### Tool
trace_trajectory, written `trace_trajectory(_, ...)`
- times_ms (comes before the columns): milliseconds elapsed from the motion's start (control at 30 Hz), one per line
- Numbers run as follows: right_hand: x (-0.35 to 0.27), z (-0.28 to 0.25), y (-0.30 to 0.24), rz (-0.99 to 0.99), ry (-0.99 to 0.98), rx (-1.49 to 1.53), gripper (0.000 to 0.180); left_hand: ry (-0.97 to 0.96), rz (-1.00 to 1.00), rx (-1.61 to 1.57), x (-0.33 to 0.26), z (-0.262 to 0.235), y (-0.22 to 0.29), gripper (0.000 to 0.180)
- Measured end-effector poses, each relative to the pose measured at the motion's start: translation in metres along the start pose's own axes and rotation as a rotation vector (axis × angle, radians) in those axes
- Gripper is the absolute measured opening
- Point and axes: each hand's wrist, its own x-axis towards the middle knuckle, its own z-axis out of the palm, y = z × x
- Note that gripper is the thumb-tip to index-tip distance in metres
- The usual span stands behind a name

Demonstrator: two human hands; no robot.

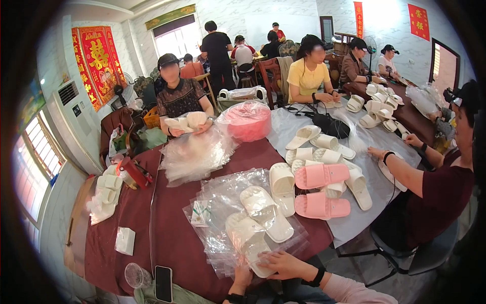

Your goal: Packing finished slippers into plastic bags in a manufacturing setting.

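At the near table edge my left hand (243,275) is closed at the heel of a white slipper (246,234), where the rim of a clear plastic bag lies; its fingertips are partly hidden. My right hand (285,265) grips the same heel from the right, fingers over the sole. A second white slipper (276,223) lies alongside. Both rest on a spread pile of clear plastic bags (215,223), with a small white-and-green printed card (201,213) at its left. Just beyond are another white slipper (282,188) and two pink slippers (322,205).
A phone (163,283), a clear plastic cup (137,276) and a small white box (125,240) sit at the near left. A red container (132,173) stands farther back. Beyond are more bags (197,154) and a pink bundle (246,121). Several co-workers sit around the tables, one (438,197) close at right.
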Motion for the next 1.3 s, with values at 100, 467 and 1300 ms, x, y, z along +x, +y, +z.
trace_trajectory(100,0.004,0.007,0.003,-0.01,0.081,-0.067,0.054,0.022,0.089,0.046,0.002,0.005,-0.006,0.039)
trace_trajectory(467,0.043,0.025,0.022,0.163,0.449,-0.253,0.042,-0.026,-0.261,-0.822,0.006,0.006,0.058,0.049)
trace_trajectory(1300,0.012,0.029,0.042,0.544,0.456,-0.179,0.055,0.156,-0.035,-0.832,0.005,0.009,0.052,0.049)
